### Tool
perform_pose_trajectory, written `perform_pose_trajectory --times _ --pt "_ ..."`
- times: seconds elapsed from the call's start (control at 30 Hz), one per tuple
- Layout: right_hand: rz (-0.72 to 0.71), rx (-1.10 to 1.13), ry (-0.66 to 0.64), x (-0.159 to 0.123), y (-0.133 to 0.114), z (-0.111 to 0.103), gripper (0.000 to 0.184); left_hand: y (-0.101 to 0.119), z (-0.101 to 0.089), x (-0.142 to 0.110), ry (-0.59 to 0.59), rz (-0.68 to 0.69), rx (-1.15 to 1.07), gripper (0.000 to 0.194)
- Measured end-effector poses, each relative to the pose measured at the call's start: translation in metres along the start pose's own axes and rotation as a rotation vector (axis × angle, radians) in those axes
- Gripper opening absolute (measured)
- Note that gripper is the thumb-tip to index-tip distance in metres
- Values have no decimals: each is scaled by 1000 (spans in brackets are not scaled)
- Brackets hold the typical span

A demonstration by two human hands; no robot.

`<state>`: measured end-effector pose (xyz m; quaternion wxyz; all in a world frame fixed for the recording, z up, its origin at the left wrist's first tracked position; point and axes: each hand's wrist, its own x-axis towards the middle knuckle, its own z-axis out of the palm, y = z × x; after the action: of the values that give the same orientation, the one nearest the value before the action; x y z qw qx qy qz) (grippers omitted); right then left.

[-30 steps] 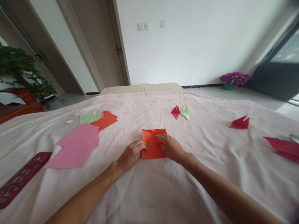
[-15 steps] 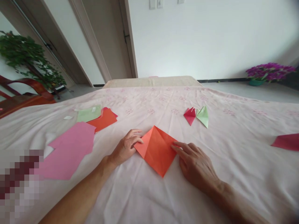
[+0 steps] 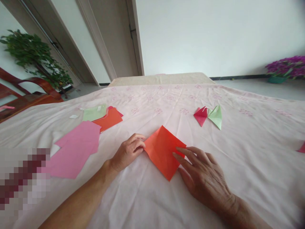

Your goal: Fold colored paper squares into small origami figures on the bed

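An orange sheet of paper (image 3: pixel 164 152) lies on the cloth in front of me, turned so that one corner points toward me. My left hand (image 3: pixel 130 151) pinches its left corner between thumb and fingers, and that edge curves up slightly. My right hand (image 3: pixel 202 171) rests at the right side with fingers spread, the index and middle fingertips lying on the paper's right corner. The right thumb is near the lower right edge.
Pink sheets (image 3: pixel 76 146), orange paper (image 3: pixel 111 120) and a green packet (image 3: pixel 95 113) lie to the left. Red folded paper (image 3: pixel 200 116) and green folded paper (image 3: pixel 216 117) stand at the back right. A wooden chair (image 3: pixel 45 86) is at far left.
The left flap that stood up along a crease has opened out toward the left corner. My right fingers have spread a little farther onto the paper. The view has shifted slightly.
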<state>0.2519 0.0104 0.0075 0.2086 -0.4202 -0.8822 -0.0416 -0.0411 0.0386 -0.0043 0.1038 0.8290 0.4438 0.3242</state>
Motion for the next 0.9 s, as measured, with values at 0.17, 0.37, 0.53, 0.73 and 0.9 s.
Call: perform_pose_trajectory --times 0.17,0.37,0.53,0.73,0.9 --pt "-55 -113 78 -2 -2 -5 41 5 17 16 99 -122 -286 19" --pt "-132 -137 95 -1 1 -7 50 4 25 24 92 -161 -329 16" --pt "-160 -72 75 1 6 -2 33 7 22 20 26 -47 -96 16" --pt "-167 -54 93 7 9 0 24 21 18 16 1 145 374 14" --pt "-310 -28 -38 18 12 2 22 23 22 18 -79 124 301 16"
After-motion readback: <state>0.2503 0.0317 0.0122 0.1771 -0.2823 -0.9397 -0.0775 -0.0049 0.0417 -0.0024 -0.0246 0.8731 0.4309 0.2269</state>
